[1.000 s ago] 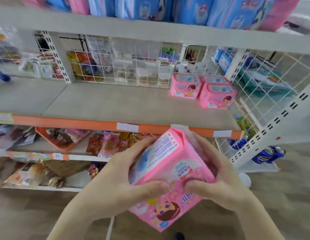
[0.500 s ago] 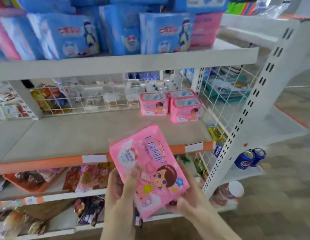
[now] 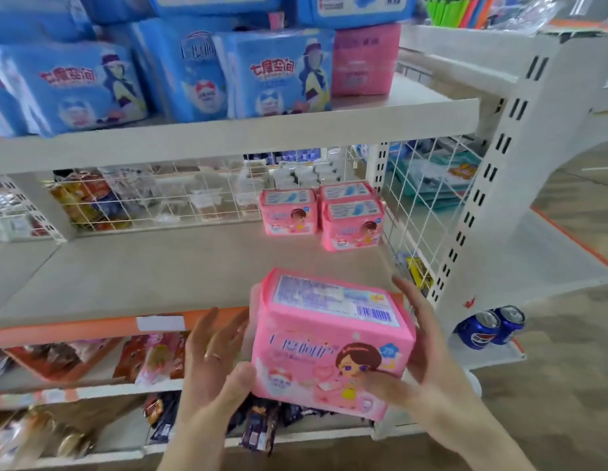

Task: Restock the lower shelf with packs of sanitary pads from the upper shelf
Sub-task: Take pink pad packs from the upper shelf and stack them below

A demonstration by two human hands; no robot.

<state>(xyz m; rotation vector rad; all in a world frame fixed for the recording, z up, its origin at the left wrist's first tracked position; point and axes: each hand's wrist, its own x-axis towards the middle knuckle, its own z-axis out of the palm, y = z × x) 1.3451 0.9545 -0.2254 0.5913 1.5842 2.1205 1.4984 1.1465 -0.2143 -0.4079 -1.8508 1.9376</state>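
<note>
Holding a pink pack of sanitary pads between them, both hands sit just in front of the orange front edge of the lower shelf. The left hand presses against the pack's left side with its fingers straight and spread, thumb under the front lower corner, a ring on one finger. The right hand cups the right side, fingers stretched up along the pack's far edge and the thumb laid across the printed front near the cartoon girl. The pack stands upright with its barcode face turned upward, not resting on the shelf board as far as can be told. At the back right corner of the lower shelf three more pink packs stand close together against the white wire mesh. The upper shelf carries blue packs in a row and a pink pack at the right end. Two blue soda cans lie on a low ledge beside the white perforated upright. Snack bags fill the shelves beneath the hands
</note>
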